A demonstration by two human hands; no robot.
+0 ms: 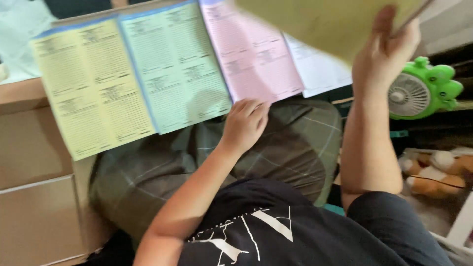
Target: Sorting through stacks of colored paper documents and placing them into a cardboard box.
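Four coloured printed sheets (172, 69) fanned over the desk's front edge (29, 93), left hand (245, 123) with fingers curled on the pink one's bottom edge, right hand (383, 54) pinching a yellowish sheet (315, 22) lifted at top right — light, floppy, probably best held by edges.

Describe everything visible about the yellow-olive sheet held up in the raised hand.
The yellow-olive sheet is a large, flat, thin piece of paper or card, blurred, plain on the side shown. It is lifted at the top right, tilted above the pink printed sheet and white printed sheet. The right hand grips its lower right edge, fingers across the face. Its top runs out of view.
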